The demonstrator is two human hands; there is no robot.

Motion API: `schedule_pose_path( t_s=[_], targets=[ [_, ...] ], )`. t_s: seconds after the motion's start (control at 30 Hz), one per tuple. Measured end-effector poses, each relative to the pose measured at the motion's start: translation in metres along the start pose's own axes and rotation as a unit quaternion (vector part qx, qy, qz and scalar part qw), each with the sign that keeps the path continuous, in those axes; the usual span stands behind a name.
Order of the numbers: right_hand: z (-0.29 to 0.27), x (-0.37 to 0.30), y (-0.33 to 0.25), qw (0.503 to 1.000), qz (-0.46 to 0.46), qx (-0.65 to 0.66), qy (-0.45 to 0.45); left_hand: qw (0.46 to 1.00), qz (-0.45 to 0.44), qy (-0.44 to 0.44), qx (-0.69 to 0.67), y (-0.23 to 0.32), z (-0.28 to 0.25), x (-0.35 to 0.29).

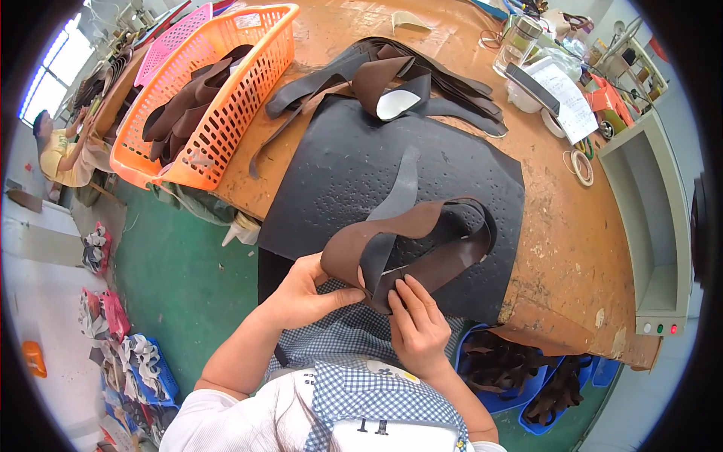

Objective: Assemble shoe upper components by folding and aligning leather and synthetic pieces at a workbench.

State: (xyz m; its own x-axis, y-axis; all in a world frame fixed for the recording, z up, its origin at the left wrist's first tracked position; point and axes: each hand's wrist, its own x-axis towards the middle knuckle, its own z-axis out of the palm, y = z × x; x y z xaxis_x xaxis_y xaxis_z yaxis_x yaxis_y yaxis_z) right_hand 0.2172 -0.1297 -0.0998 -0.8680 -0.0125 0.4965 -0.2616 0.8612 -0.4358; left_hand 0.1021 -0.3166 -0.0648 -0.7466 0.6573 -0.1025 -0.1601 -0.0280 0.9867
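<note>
A long brown leather strip (407, 224) with a dark grey underside curls into a loop over the front of the black rubber mat (324, 169). My left hand (305, 297) pinches the loop's near left side between thumb and fingers. At the near edge, where parts of the strip overlap, my right hand (418, 324) grips it with fingers on top; its thumb is mostly hidden. The two hands are close together, just in front of the mat's near edge. A bundle of similar dark brown strips (459, 87) lies across the mat's far edge.
An orange plastic basket (248, 98) of brown pieces stands at the table's left edge. Far right are a glass jar (517, 45), papers (566, 98), tape rolls (581, 167) and a grey-green machine housing (670, 226). Blue bins (538, 392) sit below right. Another person (68, 154) works far left.
</note>
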Motion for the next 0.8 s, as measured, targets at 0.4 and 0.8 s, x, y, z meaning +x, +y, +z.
schedule_pose_path(
  t_s=[0.4, 0.8],
  targets=[
    [0.001, -0.001, 0.000, 1.000, 0.001, -0.003, -0.003, 0.997, -0.020, -0.047, 0.061, 0.003, -0.027, -0.015],
    [0.003, 0.003, -0.005, 0.997, 0.000, -0.069, -0.037, 0.996, -0.011, -0.074, 0.047, -0.014, -0.042, -0.017]
  ],
)
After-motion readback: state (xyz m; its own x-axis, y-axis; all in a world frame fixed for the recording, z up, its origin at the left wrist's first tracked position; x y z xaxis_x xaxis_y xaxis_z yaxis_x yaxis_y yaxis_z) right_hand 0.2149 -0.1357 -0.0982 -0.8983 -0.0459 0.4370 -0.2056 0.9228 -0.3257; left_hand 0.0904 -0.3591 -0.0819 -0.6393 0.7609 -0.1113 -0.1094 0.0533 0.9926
